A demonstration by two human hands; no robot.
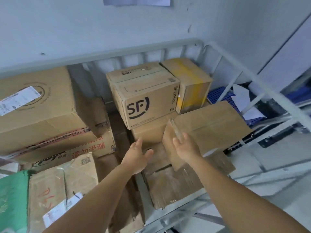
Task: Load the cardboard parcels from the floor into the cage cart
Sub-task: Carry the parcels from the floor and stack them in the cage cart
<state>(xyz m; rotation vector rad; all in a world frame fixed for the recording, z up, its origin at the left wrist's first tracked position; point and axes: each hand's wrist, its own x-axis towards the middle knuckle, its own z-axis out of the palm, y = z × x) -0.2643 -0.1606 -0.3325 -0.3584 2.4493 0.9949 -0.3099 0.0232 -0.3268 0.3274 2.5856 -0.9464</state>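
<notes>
Setting a plain box point(207, 126) onto the stack at the right of the cart point(223, 64), we have our right hand point(185, 147) against its near left corner, fingers spread and pressing rather than curled round it. The box sits tilted on the parcels below, so we judge it not quite settled. Our left hand point(138, 155) hovers open just beside it, holding nothing. Behind stand the SF box point(146, 98) and a yellow-taped box point(191, 83); to the left lie a large box point(38, 105) and more cartons. The cart looks well filled. The floor where parcels would wait is out of view, so we cannot tell how many remain.
</notes>
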